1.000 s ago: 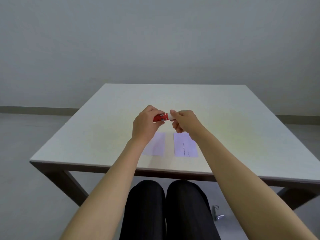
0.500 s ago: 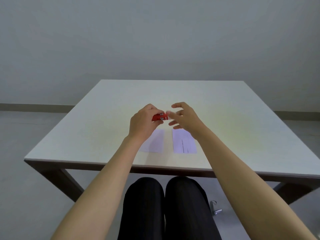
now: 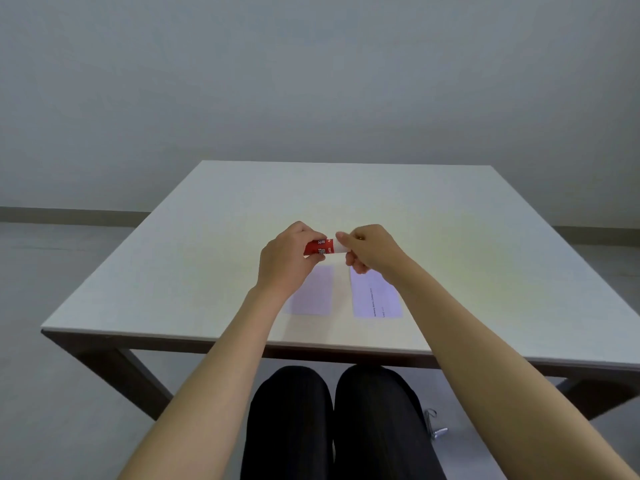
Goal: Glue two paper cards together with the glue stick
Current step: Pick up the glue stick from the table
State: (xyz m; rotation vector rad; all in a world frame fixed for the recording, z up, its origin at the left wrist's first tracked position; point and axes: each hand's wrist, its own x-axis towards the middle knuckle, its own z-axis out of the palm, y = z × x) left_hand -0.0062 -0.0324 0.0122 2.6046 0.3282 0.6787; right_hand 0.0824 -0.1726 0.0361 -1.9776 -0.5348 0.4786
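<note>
A red glue stick with white lettering is held sideways above the table. My left hand grips its red body. My right hand pinches its white end between thumb and fingers. Below the hands, two pale cards lie flat side by side near the table's front edge: a blank left card, partly hidden by my left wrist, and a right card with a line of small print, partly under my right forearm.
The white square table stands on dark legs in front of a plain grey wall. My knees in black trousers are under its front edge. A small metal piece lies on the floor at the right.
Half a second ago my right hand was open beside the glue stick, having let go of its end. It has closed on the white end again. My left hand has stayed put.
</note>
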